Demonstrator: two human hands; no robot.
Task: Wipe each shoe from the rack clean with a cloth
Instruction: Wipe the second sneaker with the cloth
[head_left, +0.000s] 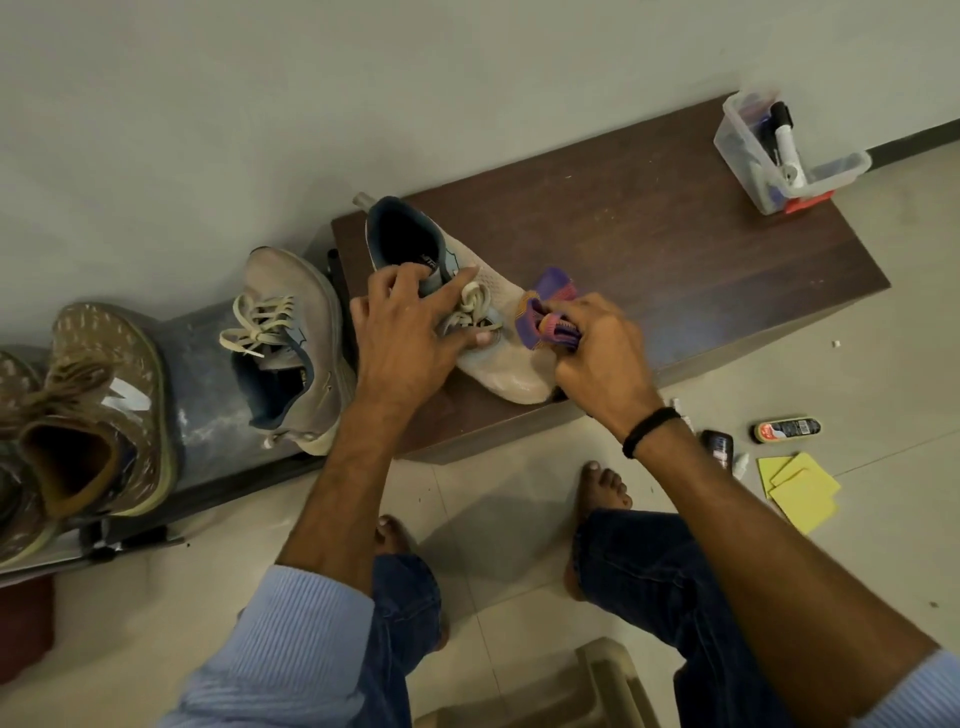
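1. Hands: left hand (410, 332) on the shoe (511, 376), right hand (597, 353) on the cloth (548, 312). They're close together, not touching as far as I can tell.
2. Left hand: fingers splayed over laces + collar, pressing down to steady it. Not wrapped round anything I can make out.
3. Right hand: fingers curled, bunching the purple/orange cloth tight. Cloth touches the shoe's forefoot, far-right side.
4. Shoe pos: pale grey trainer, upright on its sole, on the brown bench (675, 249), near its left end + near edge.
5. Key relation: long axis runs diagonal, heel far-left twd the wall (260, 104), toe near-right twd the person. Right hand sits by the toe end, so it's the nearer one for the toe box; left hand covers mid/heel. Judgement: strokes prob. want to run along that axis, and the lace/heel part needs the left hand shifted off first.
6. Progress (judged): mid-wipe on this shoe. Second grey shoe (291, 343) + brown shoes (98, 405) sit on the rack (202, 374) to the left, well apart from the cloth.
7. Surface: bench top is dark wood-look, flat, faint dusty marks. Clear tub (779, 150) w/ bottles at its far-right corner.
8. Room: pale wall, light tile floor (519, 493). Polish bottles (787, 430) + yellow pads (802, 491) lie on the floor to the right. Light is dim.
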